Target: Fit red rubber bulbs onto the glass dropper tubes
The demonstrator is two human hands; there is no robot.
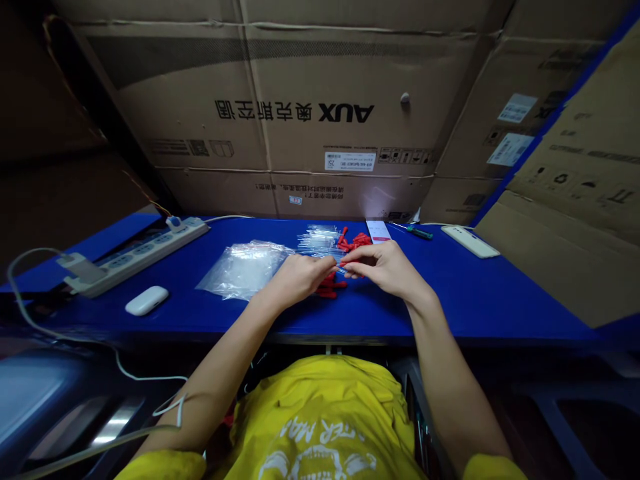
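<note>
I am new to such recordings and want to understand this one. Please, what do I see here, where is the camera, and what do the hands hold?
There is no machine here: a person works with bare hands. The single camera sits on the person's head and looks down, so the yellow shirt shows at the bottom edge. The left hand and right hand meet over a blue table; together they pinch one small part with a red end, too small to name surely. Beside them lie red pieces, thin clear tubes and clear plastic bags. Farther left are a power strip and a white case; to the right, a phone. Cardboard boxes stand behind.
</note>
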